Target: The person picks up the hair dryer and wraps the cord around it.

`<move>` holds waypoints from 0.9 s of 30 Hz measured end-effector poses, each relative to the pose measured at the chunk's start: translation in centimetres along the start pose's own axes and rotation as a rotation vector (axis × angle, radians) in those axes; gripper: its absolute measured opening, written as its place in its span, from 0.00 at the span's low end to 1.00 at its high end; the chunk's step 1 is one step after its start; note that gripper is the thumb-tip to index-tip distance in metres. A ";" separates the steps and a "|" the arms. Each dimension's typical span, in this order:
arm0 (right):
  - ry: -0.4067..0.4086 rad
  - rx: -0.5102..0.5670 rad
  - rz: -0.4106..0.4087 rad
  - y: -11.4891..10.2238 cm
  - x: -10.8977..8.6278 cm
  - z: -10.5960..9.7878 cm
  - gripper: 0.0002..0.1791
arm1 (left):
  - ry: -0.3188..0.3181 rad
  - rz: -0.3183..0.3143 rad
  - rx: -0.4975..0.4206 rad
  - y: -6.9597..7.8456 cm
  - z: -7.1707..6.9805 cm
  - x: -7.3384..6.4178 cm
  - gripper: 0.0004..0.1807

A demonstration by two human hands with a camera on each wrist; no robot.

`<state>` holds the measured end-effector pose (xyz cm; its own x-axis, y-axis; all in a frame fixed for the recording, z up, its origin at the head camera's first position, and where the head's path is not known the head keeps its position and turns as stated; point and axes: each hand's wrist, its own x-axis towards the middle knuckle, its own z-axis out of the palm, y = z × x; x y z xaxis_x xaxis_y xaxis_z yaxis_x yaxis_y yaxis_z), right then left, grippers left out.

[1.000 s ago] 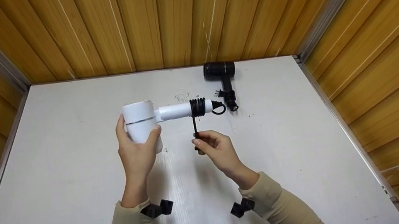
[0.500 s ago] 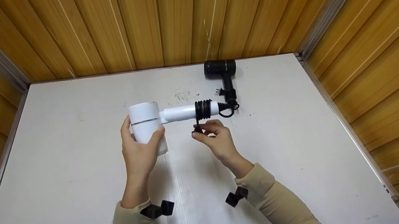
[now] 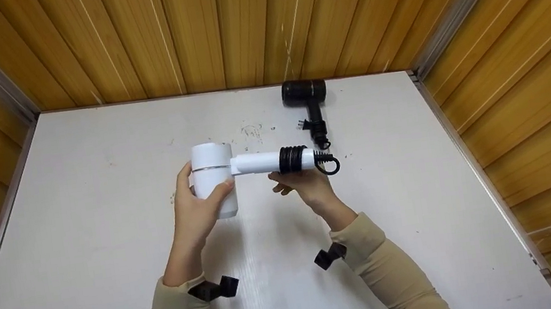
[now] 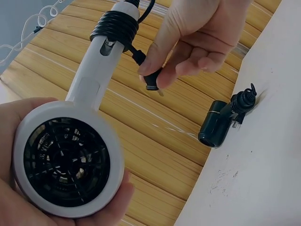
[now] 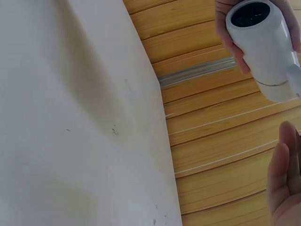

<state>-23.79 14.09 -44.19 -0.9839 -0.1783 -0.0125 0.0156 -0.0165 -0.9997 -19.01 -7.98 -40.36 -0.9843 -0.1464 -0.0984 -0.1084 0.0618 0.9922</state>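
A white hair dryer is held up off the table, its handle pointing right in the head view. My left hand grips its barrel, thumb on the near side. Black cord is wound in several turns round the handle, and a small loop sticks out at the handle's end. My right hand is partly hidden beneath the wound cord. In the left wrist view its thumb and fingers pinch the cord's black plug, which the head view hides. The dryer's round black grille also shows there.
A black hair dryer lies at the back of the white table, its cord wrapped round its handle. Wood-patterned walls stand behind and at both sides.
The white hair dryer has shifted right and slightly nearer with my left hand. My right hand has carried the plug from in front of the handle up to beneath it.
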 end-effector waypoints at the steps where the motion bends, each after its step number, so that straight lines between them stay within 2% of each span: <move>1: -0.037 0.020 0.002 -0.3 0.1 -0.3 0.17 | -0.017 -0.001 0.003 0.0 -0.1 0.0 0.44; 5: -0.217 0.202 -0.038 -1.6 0.1 -1.8 0.21 | -0.073 0.003 0.032 0.1 -0.5 0.2 0.43; 8: -0.350 0.342 -0.018 -3.0 -0.4 -2.7 0.23 | -0.112 0.014 0.060 0.2 -0.9 0.3 0.43; 9: -0.385 0.345 -0.005 -3.4 -0.6 -3.0 0.22 | -0.130 0.019 0.067 0.2 -1.1 0.4 0.43; 13: -0.447 0.233 0.054 -4.1 -1.5 -4.0 0.15 | -0.216 0.039 0.107 0.8 -1.7 0.6 0.44; 16: -0.454 0.153 0.071 -3.7 -1.9 -4.6 0.18 | -0.269 0.054 0.151 1.2 -1.9 1.0 0.45; 19: -0.454 0.095 0.077 -3.2 -2.3 -4.9 0.26 | -0.298 0.053 0.213 1.7 -1.9 1.4 0.46; 22: -0.417 -0.054 0.075 -3.1 -2.9 -4.2 0.33 | -0.317 0.043 0.305 1.8 -1.6 2.0 0.46; 27: -0.303 -0.292 0.095 -2.2 -3.7 -2.2 0.32 | -0.344 0.079 0.420 1.4 -0.8 3.0 0.47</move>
<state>-20.59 16.90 -41.95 -0.8832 -0.4469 -0.1423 0.0102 0.2850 -0.9585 -22.03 -9.12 -39.20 -0.9729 0.2015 -0.1137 -0.0089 0.4585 0.8887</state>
